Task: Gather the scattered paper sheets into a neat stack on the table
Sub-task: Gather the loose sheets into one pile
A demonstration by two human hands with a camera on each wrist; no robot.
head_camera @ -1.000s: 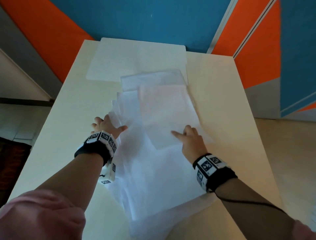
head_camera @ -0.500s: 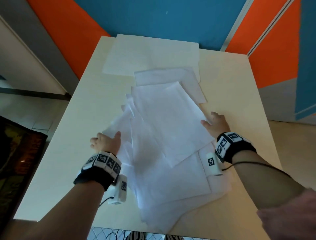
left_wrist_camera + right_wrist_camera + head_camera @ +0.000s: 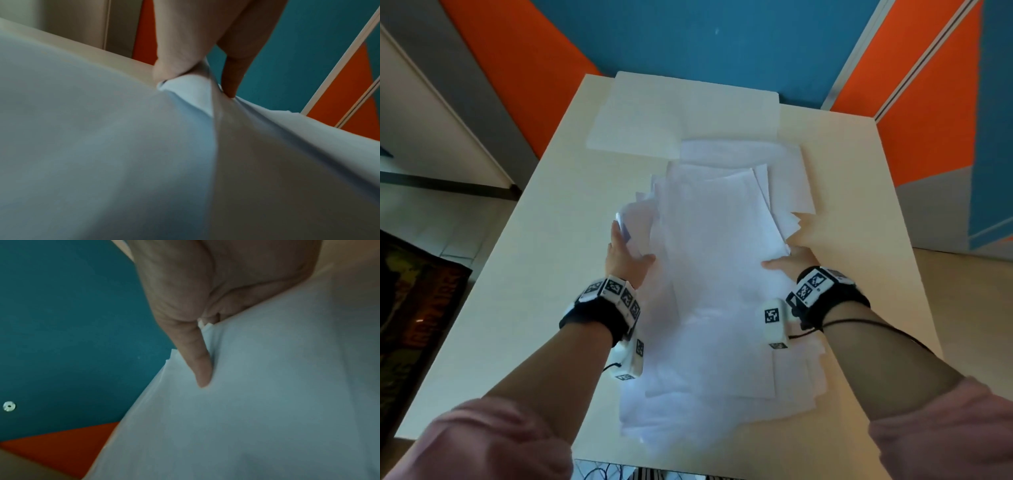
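Note:
A loose pile of white paper sheets (image 3: 715, 274) lies fanned out along the middle of the pale table (image 3: 544, 274). My left hand (image 3: 625, 255) holds the pile's left edge, thumb on top, and the sheets buckle upward there. In the left wrist view the paper (image 3: 102, 146) is pinched between the thumb (image 3: 170, 65) and a finger. My right hand (image 3: 786, 262) grips the right edge. In the right wrist view its thumb (image 3: 197, 361) lies on top of the sheets (image 3: 267, 402), with the other fingers hidden beneath. One sheet (image 3: 784, 164) sticks out at the far right of the pile.
A large white sheet or mat (image 3: 688, 113) lies flat at the table's far end, partly under the pile. Orange and blue wall panels stand behind the table. A dark rug (image 3: 414, 325) lies on the floor to the left. The table's near edge is just below the pile.
Both hands have closed in from the sides and taken hold of the pile's edges. The sheets have been pushed closer together, and the left edge now curls up.

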